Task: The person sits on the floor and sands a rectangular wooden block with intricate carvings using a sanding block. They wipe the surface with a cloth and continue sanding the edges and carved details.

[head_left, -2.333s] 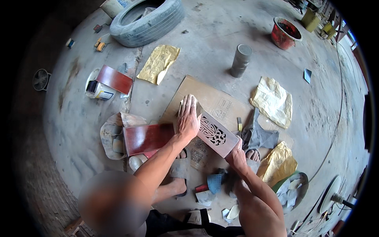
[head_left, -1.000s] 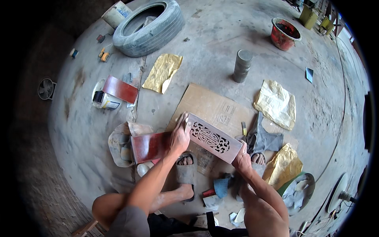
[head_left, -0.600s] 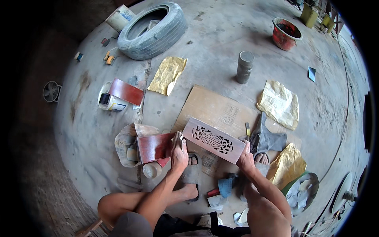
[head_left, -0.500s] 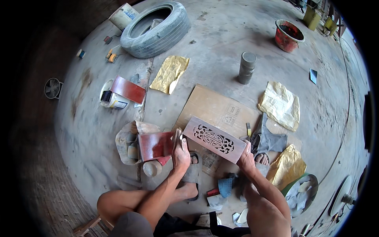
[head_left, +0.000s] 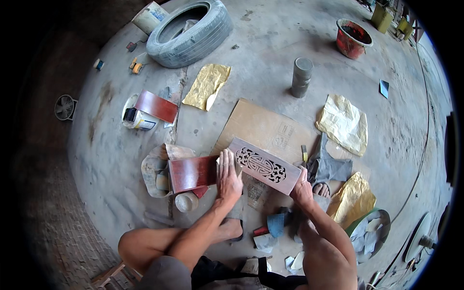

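A pinkish-brown wooden panel [head_left: 290,173] with a cut-out round fretwork pattern is tilted in front of me. My right hand [head_left: 302,188] grips its lower right end. At its left end, my left hand [head_left: 228,176] presses with straight fingers held together over a small tan piece of what looks like folded sandpaper [head_left: 239,168]. The thumb side is partly hidden. Just left of that hand is a glossy dark red board [head_left: 192,173], resting above a round pale tin [head_left: 186,202].
Flattened cardboard [head_left: 261,123] lies under the panel. Around it are yellowish crumpled sheets [head_left: 342,124], a grey cloth [head_left: 329,162], a brush [head_left: 304,153] and a metal cylinder [head_left: 301,77]. Farther off stand a tyre [head_left: 193,46], a red tub [head_left: 352,43] and a white bucket [head_left: 145,121] with another red board.
My left hand has moved right, from beside the panel's left end to over it, turning its back toward view. My right hand keeps its grip, and the panel has barely shifted.
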`<move>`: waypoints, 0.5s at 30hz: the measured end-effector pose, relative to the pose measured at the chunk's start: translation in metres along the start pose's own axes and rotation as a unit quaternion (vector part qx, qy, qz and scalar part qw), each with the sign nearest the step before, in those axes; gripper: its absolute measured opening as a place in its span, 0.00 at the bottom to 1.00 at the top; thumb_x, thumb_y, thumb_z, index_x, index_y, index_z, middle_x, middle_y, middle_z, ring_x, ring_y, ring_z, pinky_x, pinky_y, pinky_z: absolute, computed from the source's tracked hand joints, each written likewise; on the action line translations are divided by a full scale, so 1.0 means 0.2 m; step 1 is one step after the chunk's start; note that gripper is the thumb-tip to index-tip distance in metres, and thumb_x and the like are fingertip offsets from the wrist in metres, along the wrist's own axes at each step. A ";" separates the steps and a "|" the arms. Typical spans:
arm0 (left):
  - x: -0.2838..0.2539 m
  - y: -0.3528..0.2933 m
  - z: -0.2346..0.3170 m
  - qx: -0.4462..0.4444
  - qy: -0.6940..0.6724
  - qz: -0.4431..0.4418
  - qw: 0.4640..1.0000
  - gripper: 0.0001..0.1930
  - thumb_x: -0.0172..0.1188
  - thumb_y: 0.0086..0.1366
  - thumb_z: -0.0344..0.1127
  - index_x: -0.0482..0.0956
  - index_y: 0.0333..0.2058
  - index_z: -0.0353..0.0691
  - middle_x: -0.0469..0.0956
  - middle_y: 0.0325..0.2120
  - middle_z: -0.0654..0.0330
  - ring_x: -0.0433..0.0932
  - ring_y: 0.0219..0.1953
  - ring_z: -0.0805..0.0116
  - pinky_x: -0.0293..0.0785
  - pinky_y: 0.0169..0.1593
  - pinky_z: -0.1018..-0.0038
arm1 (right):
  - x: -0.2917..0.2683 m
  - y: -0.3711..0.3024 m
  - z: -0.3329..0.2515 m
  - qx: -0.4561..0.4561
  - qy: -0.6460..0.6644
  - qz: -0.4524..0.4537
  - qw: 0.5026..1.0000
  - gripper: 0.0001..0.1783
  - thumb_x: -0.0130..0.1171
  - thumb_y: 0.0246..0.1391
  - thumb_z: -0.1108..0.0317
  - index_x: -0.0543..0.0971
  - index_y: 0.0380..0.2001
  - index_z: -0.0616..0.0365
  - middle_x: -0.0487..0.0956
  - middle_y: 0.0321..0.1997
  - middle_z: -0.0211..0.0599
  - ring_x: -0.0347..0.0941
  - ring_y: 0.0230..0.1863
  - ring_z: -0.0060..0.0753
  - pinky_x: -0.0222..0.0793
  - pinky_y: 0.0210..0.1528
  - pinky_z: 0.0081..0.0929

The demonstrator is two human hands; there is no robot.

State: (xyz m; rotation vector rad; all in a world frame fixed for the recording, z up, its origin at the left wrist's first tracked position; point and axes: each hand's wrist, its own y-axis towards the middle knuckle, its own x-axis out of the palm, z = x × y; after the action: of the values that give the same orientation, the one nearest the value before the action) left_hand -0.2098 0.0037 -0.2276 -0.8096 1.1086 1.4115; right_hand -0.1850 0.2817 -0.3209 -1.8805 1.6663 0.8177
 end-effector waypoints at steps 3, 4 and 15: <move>0.02 -0.12 0.16 0.060 -0.035 -0.025 0.997 0.36 0.59 0.72 0.36 0.57 0.72 0.29 0.56 0.74 0.40 0.52 0.77 0.42 0.50 0.77 0.52 | 0.00 -0.02 0.01 0.013 0.016 -0.001 1.000 0.39 0.61 0.58 0.67 0.53 0.64 0.73 0.69 0.55 0.69 0.79 0.40 0.72 0.76 0.35 0.56; 0.02 -0.12 0.15 0.077 -0.029 -0.034 0.996 0.36 0.59 0.72 0.36 0.56 0.72 0.28 0.55 0.74 0.40 0.52 0.77 0.42 0.50 0.77 0.52 | 0.00 -0.02 0.03 0.018 0.010 -0.002 1.000 0.39 0.61 0.58 0.67 0.53 0.64 0.73 0.69 0.55 0.69 0.79 0.40 0.72 0.77 0.35 0.57; 0.03 0.05 0.03 0.019 -0.003 -0.031 0.999 0.43 0.65 0.65 0.33 0.53 0.74 0.31 0.51 0.76 0.44 0.49 0.78 0.44 0.48 0.78 0.54 | 0.00 -0.02 0.00 0.044 0.021 -0.028 0.998 0.41 0.65 0.56 0.68 0.53 0.65 0.72 0.69 0.56 0.68 0.79 0.42 0.70 0.78 0.37 0.55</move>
State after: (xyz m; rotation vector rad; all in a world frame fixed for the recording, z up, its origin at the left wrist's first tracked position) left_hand -0.2192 0.0117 -0.2287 -0.8054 1.0931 1.3369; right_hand -0.1804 0.2821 -0.3206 -1.8882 1.6390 0.6753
